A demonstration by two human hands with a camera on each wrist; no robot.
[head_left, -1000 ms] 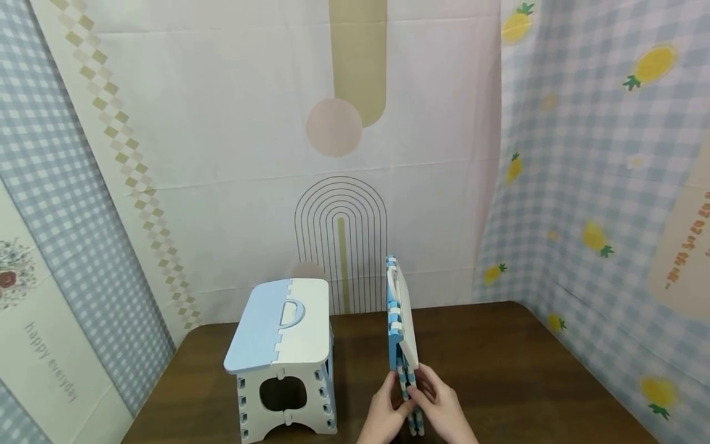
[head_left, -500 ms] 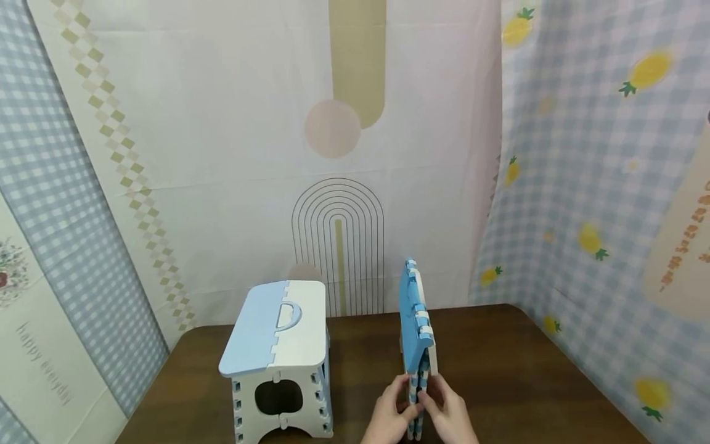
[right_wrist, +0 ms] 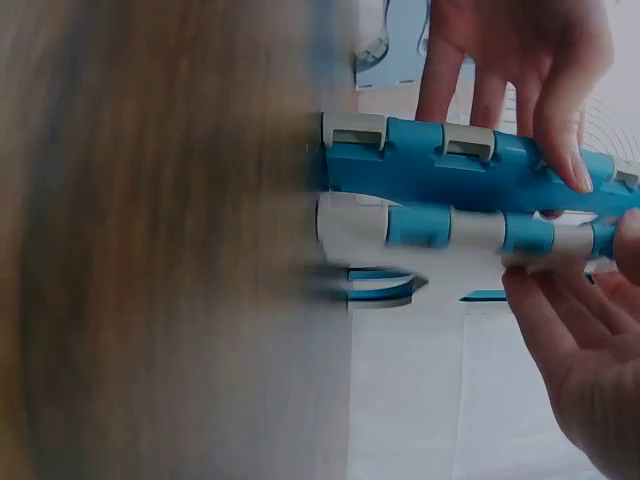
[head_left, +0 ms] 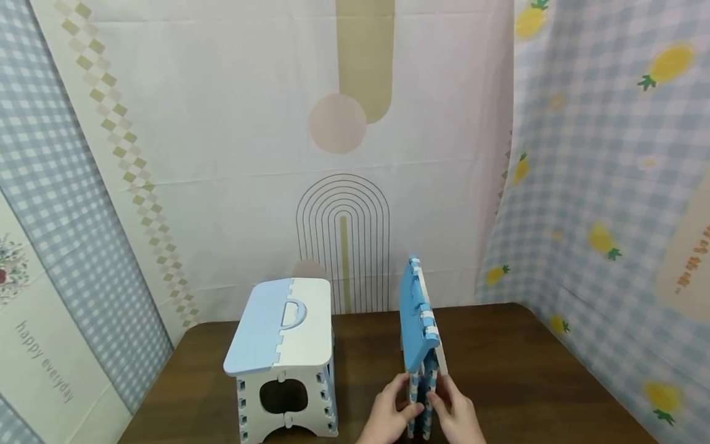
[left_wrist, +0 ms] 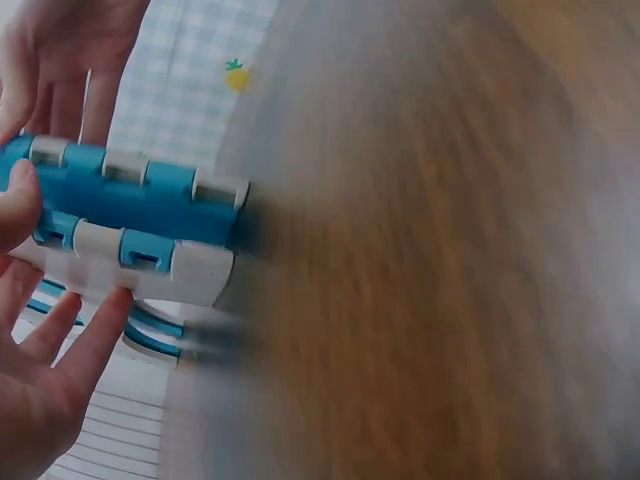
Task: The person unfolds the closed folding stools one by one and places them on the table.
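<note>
A half-folded blue and white folding stool [head_left: 415, 320] stands on the table with its two leg panels a narrow gap apart. My left hand [head_left: 387, 412] pinches the left panel near its lower end, thumb on the near edge and fingers along the outer face. On the opposite side, my right hand [head_left: 457, 413] holds the right panel in the same way. Seen from the left wrist, a dark gap separates the hinged edges of the stool [left_wrist: 150, 270]. In the right wrist view, my right hand [right_wrist: 590, 375] has its fingers against the outer face of its panel.
To the left stands a second folding stool [head_left: 257, 330], fully unfolded, pale blue and white with a handle on top. Both are on a dark wooden table [head_left: 493, 357]. A printed cloth [head_left: 249, 123] hangs behind, and checked cloths flank the sides.
The held stool has turned so its blue face shows, and it has shifted slightly right. Its leg panels have come apart, with my right hand moving right along with its panel.
</note>
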